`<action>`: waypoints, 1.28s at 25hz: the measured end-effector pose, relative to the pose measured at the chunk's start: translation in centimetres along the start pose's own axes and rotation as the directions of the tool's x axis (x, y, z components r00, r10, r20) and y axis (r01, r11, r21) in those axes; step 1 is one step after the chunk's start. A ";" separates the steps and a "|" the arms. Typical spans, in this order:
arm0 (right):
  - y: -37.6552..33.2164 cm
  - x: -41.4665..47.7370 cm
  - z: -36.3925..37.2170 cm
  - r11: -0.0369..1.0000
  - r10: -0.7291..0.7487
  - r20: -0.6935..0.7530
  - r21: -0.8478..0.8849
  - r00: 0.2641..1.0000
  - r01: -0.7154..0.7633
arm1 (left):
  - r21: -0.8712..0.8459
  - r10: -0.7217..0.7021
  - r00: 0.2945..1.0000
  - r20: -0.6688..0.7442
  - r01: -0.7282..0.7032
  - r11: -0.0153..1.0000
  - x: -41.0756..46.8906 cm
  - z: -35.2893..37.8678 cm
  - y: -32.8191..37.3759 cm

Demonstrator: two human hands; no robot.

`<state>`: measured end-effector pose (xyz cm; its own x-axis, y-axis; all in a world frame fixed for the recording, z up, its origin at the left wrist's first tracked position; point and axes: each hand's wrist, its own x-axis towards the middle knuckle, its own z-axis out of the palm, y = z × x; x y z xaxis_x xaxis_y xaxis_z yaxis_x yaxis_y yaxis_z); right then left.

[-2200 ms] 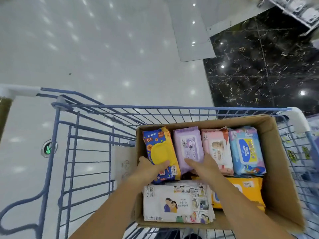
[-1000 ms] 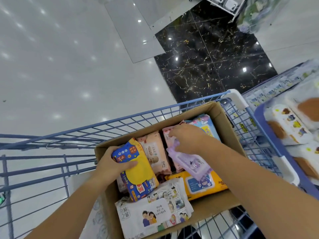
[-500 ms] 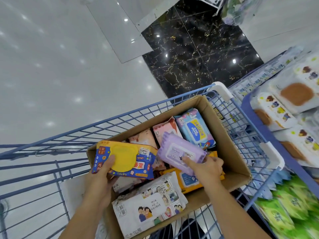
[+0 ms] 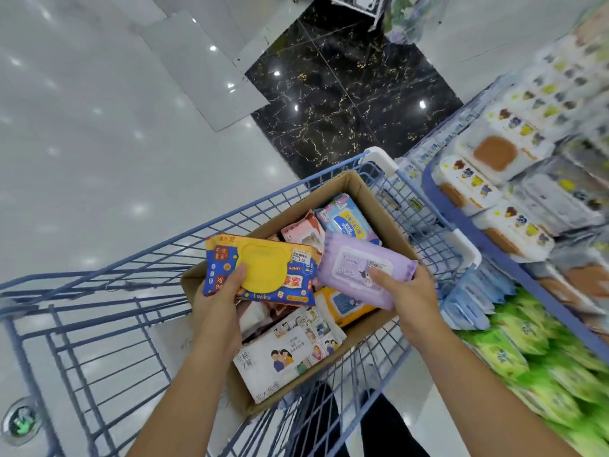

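A cardboard box (image 4: 369,192) sits in a blue wire shopping cart (image 4: 108,324). My left hand (image 4: 217,305) grips a blue wipes pack with a yellow lid (image 4: 263,270), lifted above the box. My right hand (image 4: 412,298) grips a purple wipes pack (image 4: 359,265), also raised over the box. Inside the box lie a light blue pack (image 4: 346,221), a pink pack (image 4: 301,230), a yellow pack (image 4: 342,305) and a white pack with cartoon figures (image 4: 290,347).
A store shelf (image 4: 514,258) with a blue edge stands right of the cart, stacked with white wipes packs (image 4: 494,156) above and green packs (image 4: 534,341) below. Glossy white floor (image 4: 99,159) lies to the left, black marble tile (image 4: 346,103) ahead.
Both hands have lifted their packs out of the box, higher than half a second ago. The view has swung right, bringing more of the shelf into sight.
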<state>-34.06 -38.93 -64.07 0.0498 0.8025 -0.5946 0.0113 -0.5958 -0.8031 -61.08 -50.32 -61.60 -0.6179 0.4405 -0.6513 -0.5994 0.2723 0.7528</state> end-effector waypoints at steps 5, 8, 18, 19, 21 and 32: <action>-6.5 -7.2 -9.5 0.969 -0.097 -0.101 0.219 0.990 0.117 | 0.064 0.041 0.965 0.258 -0.059 0.996 -6.7 7.2 2.2; -9.3 -12.2 -16.1 0.930 -0.180 -0.233 0.275 0.956 0.242 | 0.085 0.062 0.907 0.418 -0.106 0.991 -12.4 12.3 2.9; -9.1 -36.4 -46.5 0.754 -0.367 -0.686 0.176 0.629 0.632 | 0.047 0.069 0.470 0.880 -0.230 0.972 -45.2 26.5 -5.5; -8.7 -39.0 -49.5 0.737 -0.373 -0.717 0.157 0.589 0.658 | 0.036 0.063 0.426 0.902 -0.220 0.975 -49.0 27.3 -7.2; -7.8 -44.4 -56.2 0.704 -0.390 -0.781 0.089 0.488 0.705 | 0.016 0.056 0.341 0.938 -0.204 0.979 -57.1 29.1 -11.4; -4.7 -61.6 -84.9 0.636 -0.382 -0.915 -0.156 0.133 0.756 | -0.041 0.045 0.019 0.999 -0.179 0.983 -89.2 38.4 -27.8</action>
<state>47.64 -88.33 -20.36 0.9157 0.3037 0.2630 0.2002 0.2226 -0.9541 30.25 -64.29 -20.78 0.4692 0.8753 0.1170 -0.4991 0.1535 0.8528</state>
